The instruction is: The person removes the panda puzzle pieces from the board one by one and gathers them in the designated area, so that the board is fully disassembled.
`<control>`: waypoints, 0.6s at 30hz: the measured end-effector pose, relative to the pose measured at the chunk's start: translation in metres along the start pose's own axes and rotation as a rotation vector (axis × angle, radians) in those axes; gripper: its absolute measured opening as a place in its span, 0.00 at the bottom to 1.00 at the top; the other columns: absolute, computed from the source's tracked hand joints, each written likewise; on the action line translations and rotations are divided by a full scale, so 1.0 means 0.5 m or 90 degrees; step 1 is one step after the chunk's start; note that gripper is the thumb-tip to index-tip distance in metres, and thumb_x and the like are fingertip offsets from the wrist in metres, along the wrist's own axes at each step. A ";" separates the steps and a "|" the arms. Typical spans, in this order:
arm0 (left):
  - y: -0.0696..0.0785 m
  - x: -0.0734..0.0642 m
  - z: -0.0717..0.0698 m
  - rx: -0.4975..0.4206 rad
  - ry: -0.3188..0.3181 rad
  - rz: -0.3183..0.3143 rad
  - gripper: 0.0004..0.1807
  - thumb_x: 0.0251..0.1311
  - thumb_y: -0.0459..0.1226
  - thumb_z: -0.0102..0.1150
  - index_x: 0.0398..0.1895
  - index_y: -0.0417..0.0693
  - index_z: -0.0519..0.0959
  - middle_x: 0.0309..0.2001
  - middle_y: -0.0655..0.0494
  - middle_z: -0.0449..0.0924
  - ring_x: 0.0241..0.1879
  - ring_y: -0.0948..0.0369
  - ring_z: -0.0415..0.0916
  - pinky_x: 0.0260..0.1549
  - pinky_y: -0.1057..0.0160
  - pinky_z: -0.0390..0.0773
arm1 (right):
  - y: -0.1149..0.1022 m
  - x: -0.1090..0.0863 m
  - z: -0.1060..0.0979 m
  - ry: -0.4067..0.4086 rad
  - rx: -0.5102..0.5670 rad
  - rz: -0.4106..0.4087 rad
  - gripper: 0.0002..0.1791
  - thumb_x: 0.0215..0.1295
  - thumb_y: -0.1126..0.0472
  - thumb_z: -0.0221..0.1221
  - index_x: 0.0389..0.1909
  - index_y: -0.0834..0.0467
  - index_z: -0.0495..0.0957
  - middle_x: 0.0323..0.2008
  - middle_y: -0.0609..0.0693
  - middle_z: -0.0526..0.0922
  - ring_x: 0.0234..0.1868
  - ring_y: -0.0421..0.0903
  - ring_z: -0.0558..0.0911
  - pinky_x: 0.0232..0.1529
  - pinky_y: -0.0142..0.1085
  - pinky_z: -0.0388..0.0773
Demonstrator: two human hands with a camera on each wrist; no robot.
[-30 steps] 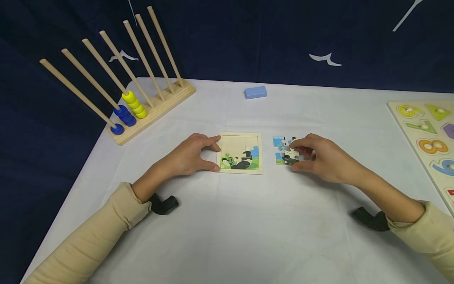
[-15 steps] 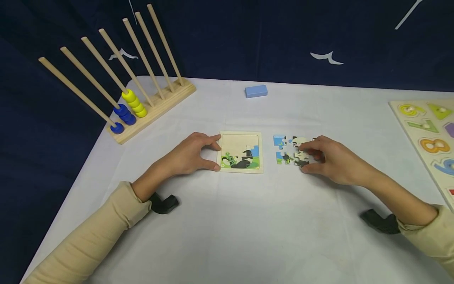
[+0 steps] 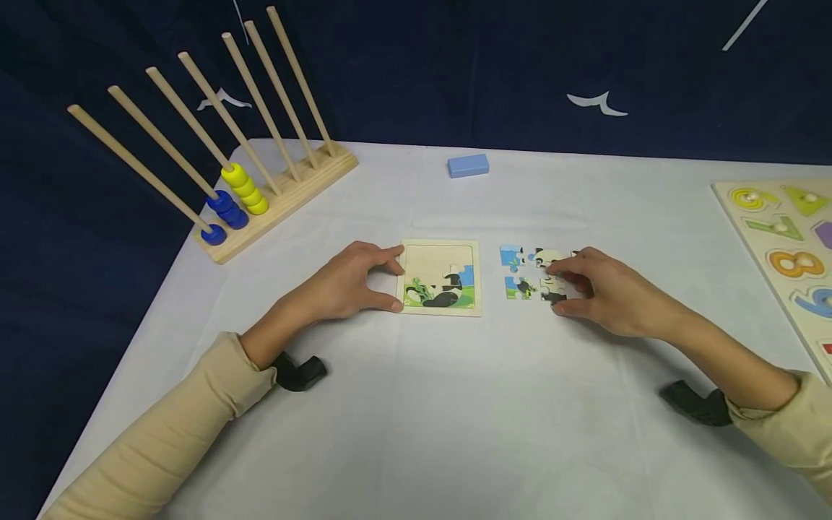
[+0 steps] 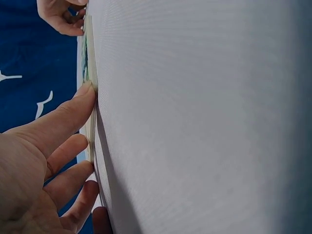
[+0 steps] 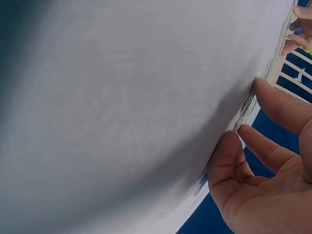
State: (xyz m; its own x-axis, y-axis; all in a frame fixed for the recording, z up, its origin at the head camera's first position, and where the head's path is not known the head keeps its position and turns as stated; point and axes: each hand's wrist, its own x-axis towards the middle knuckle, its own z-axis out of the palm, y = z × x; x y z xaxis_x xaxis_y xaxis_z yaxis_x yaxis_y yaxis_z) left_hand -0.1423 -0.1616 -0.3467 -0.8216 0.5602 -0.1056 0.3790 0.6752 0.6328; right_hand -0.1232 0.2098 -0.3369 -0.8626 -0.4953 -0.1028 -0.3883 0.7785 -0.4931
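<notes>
A square wooden puzzle tray (image 3: 438,258) lies flat, with part of a panda picture along its lower side and bare wood above. My left hand (image 3: 339,285) holds its left edge, thumb at the near corner and fingertips farther up. To the right lie several loose panda puzzle pieces, among them a blue corner piece (image 3: 511,256), a green-edged piece (image 3: 518,288) and a white-and-black piece (image 3: 548,258). Between the thumb and fingers of my right hand (image 3: 614,295) is a black-and-white puzzle piece (image 3: 552,290), pinched low at the table. That hand hides other pieces.
A wooden peg counting stand (image 3: 286,206) with blue and yellow beads occupies the back left. A blue block (image 3: 468,166) sits near the far edge. At right lies a number-and-shape knob board (image 3: 760,242). White cloth (image 3: 416,419) covers the table.
My right hand has slid a little to the right with the pinched piece, opening a gap beside the left-hand loose pieces. It then stays nearly still. My left hand keeps its place on the tray.
</notes>
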 end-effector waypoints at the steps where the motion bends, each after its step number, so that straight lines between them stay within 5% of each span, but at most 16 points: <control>1: 0.001 0.000 0.000 0.000 -0.001 -0.002 0.44 0.50 0.40 0.77 0.68 0.32 0.67 0.51 0.55 0.83 0.64 0.50 0.63 0.65 0.53 0.60 | 0.000 0.000 0.000 0.000 0.000 0.000 0.28 0.57 0.64 0.71 0.58 0.67 0.77 0.35 0.51 0.69 0.37 0.46 0.67 0.35 0.35 0.64; 18: -0.002 0.003 0.001 -0.011 -0.004 -0.010 0.37 0.50 0.39 0.77 0.64 0.36 0.74 0.55 0.52 0.80 0.65 0.51 0.62 0.66 0.54 0.59 | -0.026 0.006 -0.002 0.003 0.076 0.006 0.25 0.61 0.60 0.69 0.58 0.63 0.77 0.38 0.53 0.70 0.41 0.47 0.68 0.37 0.32 0.65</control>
State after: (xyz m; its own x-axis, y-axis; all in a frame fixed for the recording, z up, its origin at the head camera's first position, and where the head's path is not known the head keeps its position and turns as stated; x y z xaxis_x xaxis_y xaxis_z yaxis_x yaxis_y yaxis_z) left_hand -0.1439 -0.1613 -0.3478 -0.8252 0.5519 -0.1203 0.3584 0.6761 0.6438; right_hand -0.1209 0.1988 -0.3300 -0.8677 -0.4859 -0.1045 -0.3383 0.7314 -0.5921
